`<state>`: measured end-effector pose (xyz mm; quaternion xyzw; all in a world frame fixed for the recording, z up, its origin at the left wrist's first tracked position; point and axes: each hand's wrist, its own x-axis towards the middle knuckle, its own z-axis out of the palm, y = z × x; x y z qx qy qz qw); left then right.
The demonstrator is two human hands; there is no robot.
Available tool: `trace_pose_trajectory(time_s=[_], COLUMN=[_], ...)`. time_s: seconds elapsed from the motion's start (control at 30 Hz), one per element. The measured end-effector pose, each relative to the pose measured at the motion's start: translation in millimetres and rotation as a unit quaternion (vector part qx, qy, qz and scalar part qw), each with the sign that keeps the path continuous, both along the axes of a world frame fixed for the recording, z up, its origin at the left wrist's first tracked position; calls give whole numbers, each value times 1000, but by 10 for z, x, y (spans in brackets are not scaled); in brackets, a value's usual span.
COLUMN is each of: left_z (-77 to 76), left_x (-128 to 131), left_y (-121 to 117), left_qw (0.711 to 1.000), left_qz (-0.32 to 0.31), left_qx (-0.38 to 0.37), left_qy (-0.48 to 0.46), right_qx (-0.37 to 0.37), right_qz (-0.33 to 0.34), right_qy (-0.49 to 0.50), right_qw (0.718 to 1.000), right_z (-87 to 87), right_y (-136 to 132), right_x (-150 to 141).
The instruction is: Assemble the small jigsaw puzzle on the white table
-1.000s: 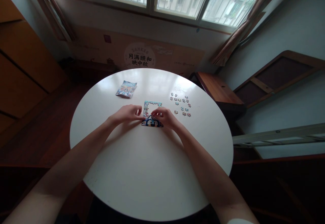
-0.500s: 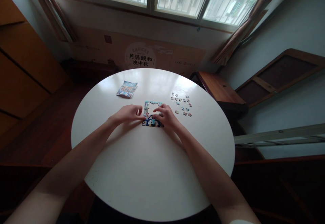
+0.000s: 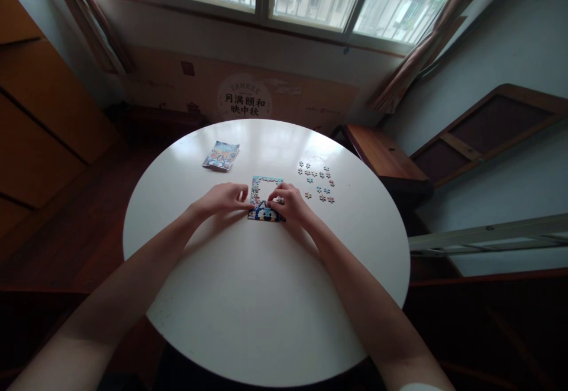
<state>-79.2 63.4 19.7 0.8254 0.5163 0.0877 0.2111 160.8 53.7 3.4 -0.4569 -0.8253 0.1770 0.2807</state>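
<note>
A partly assembled jigsaw puzzle (image 3: 267, 215) lies flat on the white table, with a blue cartoon face along its near side and a bare white gap within its frame. My left hand (image 3: 227, 196) rests at the puzzle's left edge; the thumb tip touches it, and the curled fingers stay apart from the thumb. Over the right part of the puzzle is my right hand (image 3: 290, 202), thumb and index fingertip close together at the gap's near side. They seem to pinch a small puzzle piece, mostly hidden by the fingers.
Several loose puzzle pieces (image 3: 315, 174) are scattered right of the puzzle. A colourful printed packet or leaflet (image 3: 221, 156) lies at the back left of the round white table (image 3: 261, 296). Beyond the table's right side stands a wooden desk (image 3: 373, 151).
My right index finger has come down closer to the thumb over the puzzle. My left hand holds its place at the left edge.
</note>
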Motion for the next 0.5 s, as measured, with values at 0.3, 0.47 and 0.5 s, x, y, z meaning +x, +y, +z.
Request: trace_pose_trajectory(time_s=[0.3,0.47,0.5], left_z=[65,26,16], left_x=[-2,27,34], left_y=[-1,-7,-8], left_qw=[999,999,999], left_qz=[-9,-11,-12], left_qx=[-10,26,30], left_qy=[-35,-35,-31], right_qx=[-45,-56,-54], right_qz=[-96,-115,-118], right_qy=[68,8,-6], right_qw=[992,992,992], right_z=[94,-3,-13], right_y=[71,49,43], right_x=[190,156,145])
